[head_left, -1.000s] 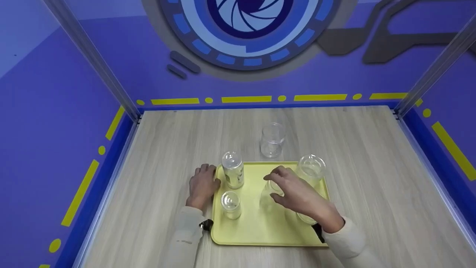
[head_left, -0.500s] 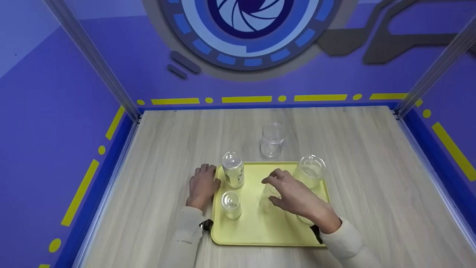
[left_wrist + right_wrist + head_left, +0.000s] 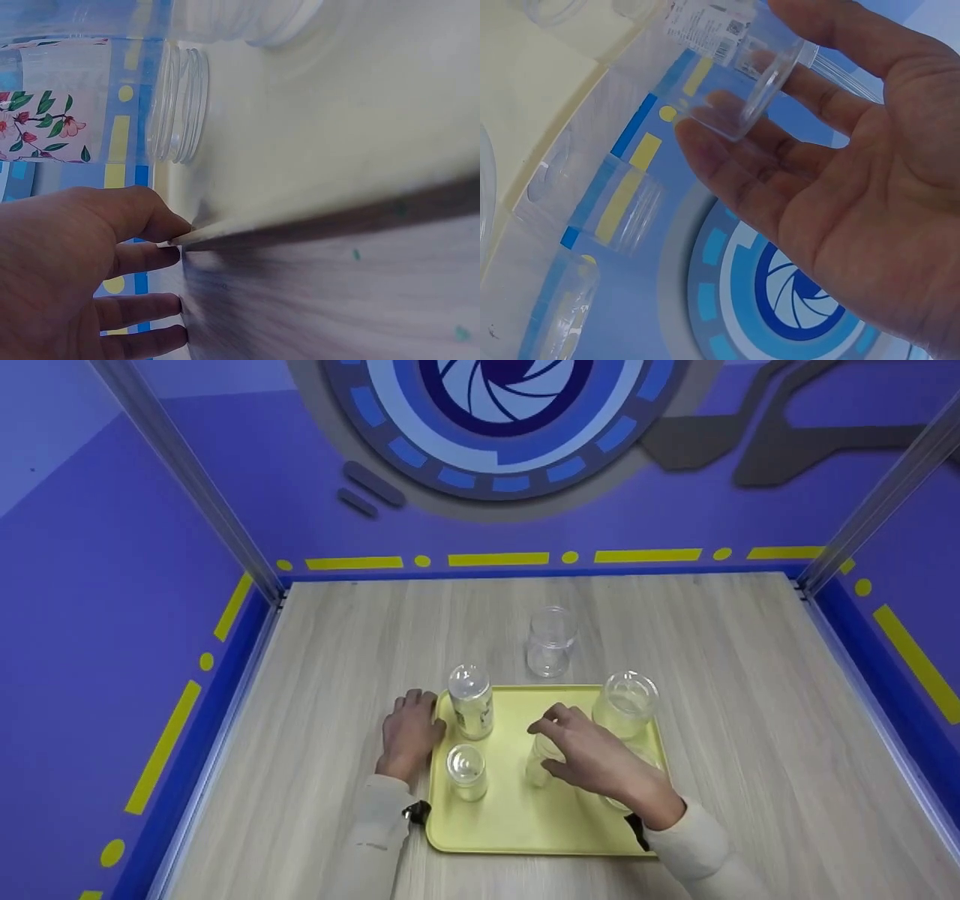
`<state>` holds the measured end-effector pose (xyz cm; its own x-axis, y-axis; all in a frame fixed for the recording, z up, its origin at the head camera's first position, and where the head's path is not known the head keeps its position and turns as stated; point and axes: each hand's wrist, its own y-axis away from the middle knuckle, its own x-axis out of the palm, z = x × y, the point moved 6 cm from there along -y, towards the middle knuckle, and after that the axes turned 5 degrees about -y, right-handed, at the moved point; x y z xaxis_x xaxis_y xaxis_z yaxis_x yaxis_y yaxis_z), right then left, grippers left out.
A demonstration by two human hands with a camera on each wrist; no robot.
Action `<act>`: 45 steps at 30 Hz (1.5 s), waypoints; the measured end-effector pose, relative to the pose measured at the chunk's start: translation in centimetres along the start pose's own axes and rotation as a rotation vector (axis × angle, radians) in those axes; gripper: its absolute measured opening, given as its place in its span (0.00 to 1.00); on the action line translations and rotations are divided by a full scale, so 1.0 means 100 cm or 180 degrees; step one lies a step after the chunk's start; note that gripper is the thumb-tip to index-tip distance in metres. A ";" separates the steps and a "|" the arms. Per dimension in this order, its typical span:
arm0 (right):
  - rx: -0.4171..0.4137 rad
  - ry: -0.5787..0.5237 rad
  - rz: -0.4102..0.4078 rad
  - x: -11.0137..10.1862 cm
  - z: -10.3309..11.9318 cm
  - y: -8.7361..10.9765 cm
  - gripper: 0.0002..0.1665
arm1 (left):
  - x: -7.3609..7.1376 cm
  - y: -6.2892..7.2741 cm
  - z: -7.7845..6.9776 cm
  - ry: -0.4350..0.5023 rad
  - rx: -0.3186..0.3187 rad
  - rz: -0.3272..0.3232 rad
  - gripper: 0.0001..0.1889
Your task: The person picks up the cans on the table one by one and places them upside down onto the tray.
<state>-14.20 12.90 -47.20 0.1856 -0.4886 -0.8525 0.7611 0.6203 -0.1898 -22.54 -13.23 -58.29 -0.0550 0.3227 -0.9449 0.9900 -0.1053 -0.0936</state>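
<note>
My right hand (image 3: 592,754) holds a clear jar (image 3: 541,765), thumb on one side and curved fingers on the other. In the right wrist view this jar has a printed barcode label (image 3: 709,34), its base towards the palm. My left hand (image 3: 411,733) is at the left rim of a yellow tray (image 3: 525,840), thumb on the rim and index finger just outside it. Beside it on the tray stand a tall upside-down jar (image 3: 471,701) with a floral label (image 3: 45,124) and a smaller clear jar (image 3: 466,772).
A wide clear jar (image 3: 627,701) stands at the tray's back right corner. Another jar (image 3: 619,802) is mostly hidden under my right wrist. Beyond the tray a clear jar (image 3: 551,641) stands on the wooden table (image 3: 360,622). Blue-purple panels (image 3: 247,472) wall in the table.
My right hand has shifted slightly left and down with the jar, most of it in the first half second. My left hand and the other jars stay in place.
</note>
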 end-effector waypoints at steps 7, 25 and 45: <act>0.0040 -0.0005 0.0066 0.003 -0.001 0.000 0.26 | 0.000 0.001 0.000 -0.0001 0.0002 0.0002 0.21; 0.0066 0.0004 0.0083 0.010 -0.003 0.000 0.26 | 0.002 0.002 0.001 0.0015 -0.0020 0.0017 0.20; 0.0158 -0.0016 0.0159 0.010 -0.002 0.000 0.30 | 0.002 0.000 0.002 -0.0008 -0.0023 0.0031 0.21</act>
<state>-14.13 12.58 -48.12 0.2272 -0.4609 -0.8579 0.7807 0.6128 -0.1225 -22.54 -13.31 -58.57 -0.0457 0.3193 -0.9465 0.9914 -0.1017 -0.0822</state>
